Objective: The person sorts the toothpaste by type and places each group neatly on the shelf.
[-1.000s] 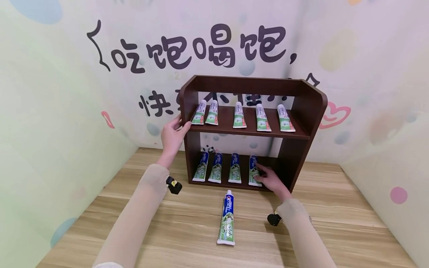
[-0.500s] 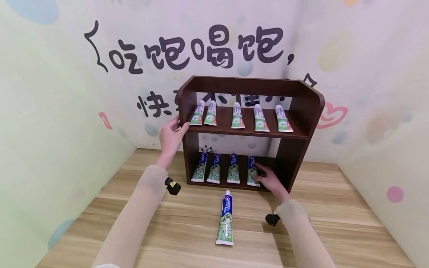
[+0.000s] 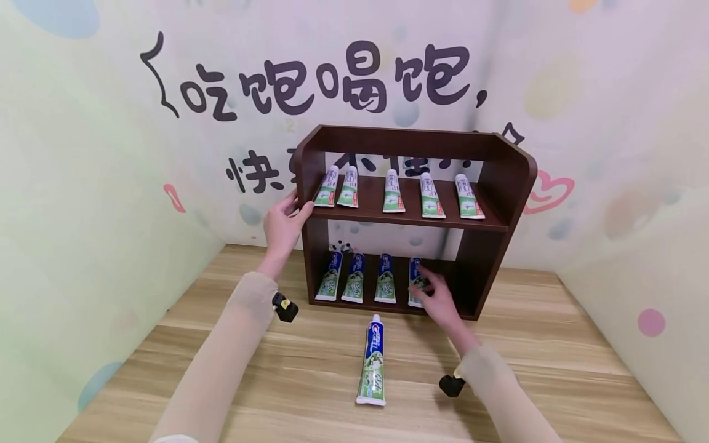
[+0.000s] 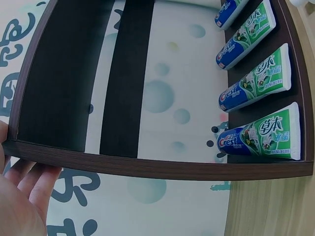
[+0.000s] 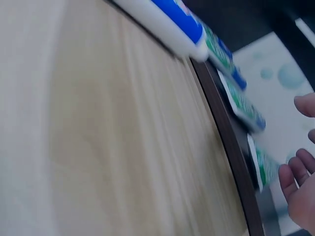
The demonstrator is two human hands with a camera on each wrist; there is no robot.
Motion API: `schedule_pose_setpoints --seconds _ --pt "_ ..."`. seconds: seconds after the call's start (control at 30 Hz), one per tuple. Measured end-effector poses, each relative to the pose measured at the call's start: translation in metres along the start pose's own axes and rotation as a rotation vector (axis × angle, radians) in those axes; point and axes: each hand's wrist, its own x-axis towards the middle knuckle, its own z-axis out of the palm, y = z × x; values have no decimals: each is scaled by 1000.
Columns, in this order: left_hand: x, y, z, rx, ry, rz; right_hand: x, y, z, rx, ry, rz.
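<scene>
A dark brown two-tier shelf [image 3: 410, 219] stands on the table. My left hand [image 3: 281, 227] grips its left side panel; in the left wrist view the fingers wrap behind the board's edge. My right hand [image 3: 437, 300] hovers at the rightmost blue-and-green toothpaste tube [image 3: 415, 271] on the lower tier, partly covering it. In the right wrist view its thumb and fingers are spread apart, with nothing pinched between them. Three similar tubes lean in a row to its left, including the leftmost tube [image 4: 266, 135]. Another toothpaste tube [image 3: 372, 363] lies on the table before the shelf, cap toward it.
Several white-and-green toothpaste tubes [image 3: 393, 194] lie spaced along the upper tier. The wood-grain table [image 3: 310, 381] runs back to a printed backdrop [image 3: 354, 24] behind the shelf. On the lower tier, room shows right of the rightmost tube.
My right hand has loosened from the rightmost lower tube and drawn back slightly toward me, its wrist lower. The left hand stays on the shelf, and the tubes have not visibly moved.
</scene>
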Motion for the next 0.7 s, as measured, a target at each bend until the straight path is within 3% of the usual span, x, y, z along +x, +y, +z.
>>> schedule_pose_setpoints --seconds 0.37,0.7 --pt "-1 1 0 3 2 -1 -35 -27 19 20 -72 -29" --pt "-1 2 0 19 8 8 -61 -34 33 26 -237 -67"
